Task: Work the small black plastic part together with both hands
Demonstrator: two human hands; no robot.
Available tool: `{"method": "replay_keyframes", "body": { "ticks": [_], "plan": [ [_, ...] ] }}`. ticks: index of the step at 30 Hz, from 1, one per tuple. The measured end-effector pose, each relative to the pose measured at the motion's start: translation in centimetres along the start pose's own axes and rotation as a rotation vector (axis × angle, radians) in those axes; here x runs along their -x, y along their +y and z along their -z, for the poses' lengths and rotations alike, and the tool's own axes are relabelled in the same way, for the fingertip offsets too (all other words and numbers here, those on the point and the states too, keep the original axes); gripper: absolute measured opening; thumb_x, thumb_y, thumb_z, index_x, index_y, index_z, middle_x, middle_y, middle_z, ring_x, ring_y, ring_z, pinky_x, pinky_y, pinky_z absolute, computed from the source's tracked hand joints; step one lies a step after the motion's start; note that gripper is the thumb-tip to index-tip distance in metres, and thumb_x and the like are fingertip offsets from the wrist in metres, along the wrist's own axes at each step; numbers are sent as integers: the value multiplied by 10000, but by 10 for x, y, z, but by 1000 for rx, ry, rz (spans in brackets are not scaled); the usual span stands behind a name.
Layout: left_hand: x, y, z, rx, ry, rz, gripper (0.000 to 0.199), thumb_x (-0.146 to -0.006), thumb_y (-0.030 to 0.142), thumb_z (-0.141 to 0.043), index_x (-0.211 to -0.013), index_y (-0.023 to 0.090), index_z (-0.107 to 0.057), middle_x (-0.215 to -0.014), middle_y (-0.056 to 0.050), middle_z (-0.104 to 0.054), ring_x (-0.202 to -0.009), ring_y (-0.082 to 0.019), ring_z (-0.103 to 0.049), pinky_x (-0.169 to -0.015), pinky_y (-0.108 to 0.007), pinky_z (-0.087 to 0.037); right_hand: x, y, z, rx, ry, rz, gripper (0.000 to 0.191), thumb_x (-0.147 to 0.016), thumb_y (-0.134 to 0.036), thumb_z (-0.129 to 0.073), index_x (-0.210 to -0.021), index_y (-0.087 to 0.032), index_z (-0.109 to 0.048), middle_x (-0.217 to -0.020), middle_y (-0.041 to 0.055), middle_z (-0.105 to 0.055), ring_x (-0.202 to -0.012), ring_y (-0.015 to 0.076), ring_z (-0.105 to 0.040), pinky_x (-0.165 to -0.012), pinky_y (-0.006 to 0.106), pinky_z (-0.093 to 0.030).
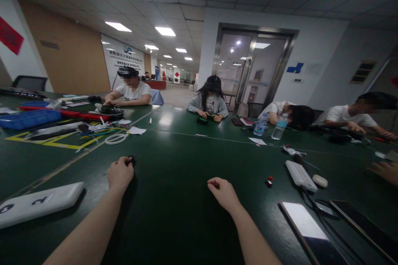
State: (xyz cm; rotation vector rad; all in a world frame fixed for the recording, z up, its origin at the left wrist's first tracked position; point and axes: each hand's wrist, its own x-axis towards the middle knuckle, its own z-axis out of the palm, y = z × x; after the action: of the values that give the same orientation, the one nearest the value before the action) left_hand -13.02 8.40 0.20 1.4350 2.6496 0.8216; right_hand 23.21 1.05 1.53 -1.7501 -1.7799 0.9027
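On my feed the left hand [120, 175], the nearer one, pinches a black piece [132, 160] at its far right side, beyond and right of the white case [59, 199], long axis unclear, while the right hand [224, 192] curls farther right of the case, grip hidden from me.

Two limbs of the body are visible. The left hand [120, 176] and right hand [224, 192] are bare, with uncovered fingers [214, 182]. The left wrist [116, 190] and right wrist [235, 208] are likewise bare. The left forearm [93, 221] and right forearm [253, 232] are uncovered to the near edge of view, smooth in outline, each tapering toward the hand. Fingernail detail is too small to resolve.
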Motion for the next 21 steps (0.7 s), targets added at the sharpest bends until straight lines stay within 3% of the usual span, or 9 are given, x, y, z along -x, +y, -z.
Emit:
{"method": "replay_keyframes", "body": {
  "ticks": [6, 13, 21],
  "plan": [
    [1, 0, -1, 22, 42, 1, 385, -836, 301, -426, -1173, 179, -568, -1051, -179, -605, -1011, -304, -569, -849, -381, -441, -1, -1, 0, 7, 6, -1, 266, -838, -274, -500, -1064, -221, -630, -1073, 17, -646, -1003, 175, -597, -841, 301, -462],
    [0, -1, -2, 38, -11, -4, 375, -840, 298, -417, -1148, 226, -617, -1129, -158, -568, -1059, -297, -547, -889, -381, -428, -2, 1, -1, 14, 2, -4, 258, -837, -272, -503, -1056, -227, -631, -1070, 15, -647, -992, 175, -601, -836, 300, -472],
    [1, 1, 0, 24, 3, 19, 376, -838, 309, -421, -1148, 179, -587, -1104, -176, -579, -1033, -309, -558, -866, -385, -441, -4, 4, -2, -1, 8, -11, 261, -832, -283, -514, -1059, -232, -633, -1083, 15, -645, -1004, 183, -599, -838, 312, -479]
  ]
}}
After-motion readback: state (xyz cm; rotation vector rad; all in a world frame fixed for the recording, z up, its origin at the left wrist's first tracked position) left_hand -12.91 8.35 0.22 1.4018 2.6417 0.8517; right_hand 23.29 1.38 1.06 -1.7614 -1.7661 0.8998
